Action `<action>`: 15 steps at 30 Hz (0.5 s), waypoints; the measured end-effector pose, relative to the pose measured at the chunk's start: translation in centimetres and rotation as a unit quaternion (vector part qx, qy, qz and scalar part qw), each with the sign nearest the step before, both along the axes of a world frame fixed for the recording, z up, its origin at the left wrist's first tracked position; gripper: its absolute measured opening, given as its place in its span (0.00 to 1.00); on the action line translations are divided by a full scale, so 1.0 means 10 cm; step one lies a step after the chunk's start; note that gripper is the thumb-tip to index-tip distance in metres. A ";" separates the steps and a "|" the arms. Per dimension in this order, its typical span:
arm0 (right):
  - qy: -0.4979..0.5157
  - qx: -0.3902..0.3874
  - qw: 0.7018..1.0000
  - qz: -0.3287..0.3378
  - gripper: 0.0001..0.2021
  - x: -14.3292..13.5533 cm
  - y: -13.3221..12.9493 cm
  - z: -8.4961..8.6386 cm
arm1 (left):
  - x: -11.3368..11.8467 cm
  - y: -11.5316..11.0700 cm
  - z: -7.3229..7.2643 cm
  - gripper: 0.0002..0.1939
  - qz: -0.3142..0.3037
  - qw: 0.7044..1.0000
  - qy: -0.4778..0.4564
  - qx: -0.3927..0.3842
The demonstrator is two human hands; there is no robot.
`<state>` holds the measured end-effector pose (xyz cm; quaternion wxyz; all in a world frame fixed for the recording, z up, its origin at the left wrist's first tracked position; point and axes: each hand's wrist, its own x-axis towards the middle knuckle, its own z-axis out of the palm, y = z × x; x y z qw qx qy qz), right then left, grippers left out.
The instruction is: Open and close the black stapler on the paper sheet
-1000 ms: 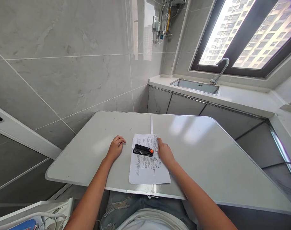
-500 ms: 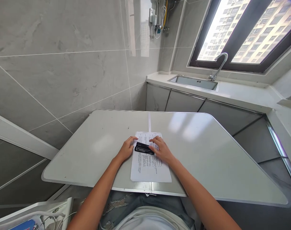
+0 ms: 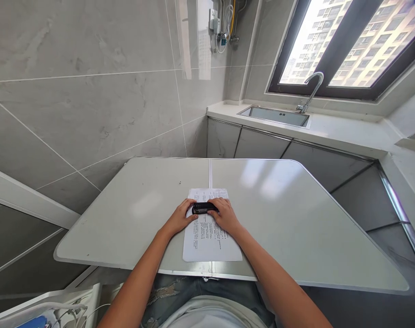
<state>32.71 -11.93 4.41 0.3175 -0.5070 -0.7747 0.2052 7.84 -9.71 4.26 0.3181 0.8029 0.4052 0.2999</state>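
Observation:
A black stapler [image 3: 204,208] lies crosswise on the upper part of a printed sheet of paper [image 3: 212,248]. It is now almost level from left to right. My right hand [image 3: 224,215] grips its right end, fingers on the far side and thumb on the near side, hiding that end. At the other end, my left hand [image 3: 180,217] has its fingers above and its thumb below the stapler, closed about the tip. The left hand also covers part of the paper's left edge. Whether several sheets lie stacked cannot be made out.
The paper rests on a pale folding table [image 3: 279,218] with a seam down its middle. Beyond stand a counter with a sink [image 3: 275,116] and a tap [image 3: 311,93]. At the lower left is a white container [image 3: 88,305] with cables and something blue.
The stapler has turned from slanting to nearly level. My right hand has closed round its right end, and my left thumb and fingers have come around its left end.

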 end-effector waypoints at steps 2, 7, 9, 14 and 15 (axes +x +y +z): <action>0.011 0.003 1.000 0.001 0.14 0.01 0.03 -0.02 | 0.00 0.02 -0.01 0.15 0.000 1.000 0.004 0.008; 0.081 0.039 0.995 -0.042 0.17 0.06 0.07 -0.01 | 0.00 0.05 -0.08 0.10 0.021 1.000 -0.006 0.023; 0.122 0.063 0.986 -0.093 0.10 0.10 0.05 0.01 | 0.00 0.07 -0.12 0.09 0.024 0.999 -0.016 0.025; 0.188 0.062 0.971 -0.131 0.22 0.21 0.02 0.01 | 0.00 0.10 -0.19 0.08 0.029 0.999 -0.035 0.026; 0.189 0.055 0.971 -0.137 0.22 0.22 0.02 0.00 | 0.00 0.11 -0.20 0.08 0.032 0.998 -0.038 0.025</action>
